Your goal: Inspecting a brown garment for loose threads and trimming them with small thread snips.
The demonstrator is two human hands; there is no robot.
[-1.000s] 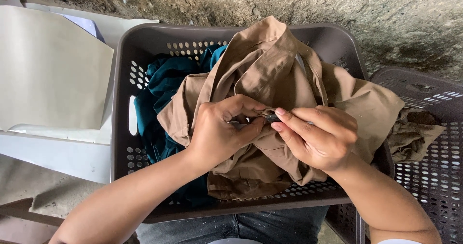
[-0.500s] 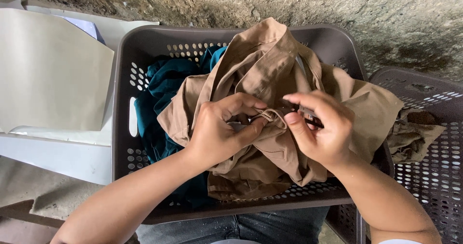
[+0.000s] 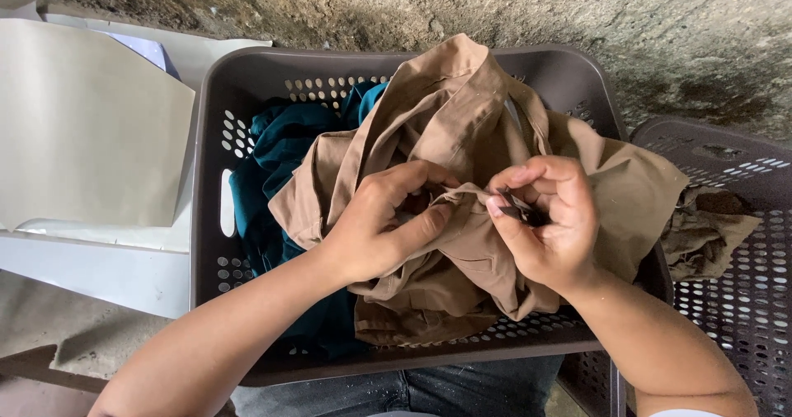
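A tan garment (image 3: 450, 128) lies bunched in a dark grey perforated laundry basket (image 3: 256, 75), on top of a teal garment (image 3: 272, 161). My left hand (image 3: 384, 223) pinches a fold of the tan cloth near the basket's middle. Close beside it, my right hand (image 3: 549, 219) is closed on a small dark tool (image 3: 513, 205), its tip pressed at the same fold. The tool is mostly hidden by my fingers.
A second perforated basket (image 3: 742, 277) stands at the right with a crumpled olive-brown cloth (image 3: 701, 231) in it. Pale flat sheets (image 3: 82, 128) lie at the left. A rough stone wall (image 3: 495, 4) runs along the top. Blue jeans (image 3: 412, 392) show below.
My right hand has turned and drawn the small tool up along the fold. My left hand has shifted its pinch slightly on the tan cloth. The basket has not moved.
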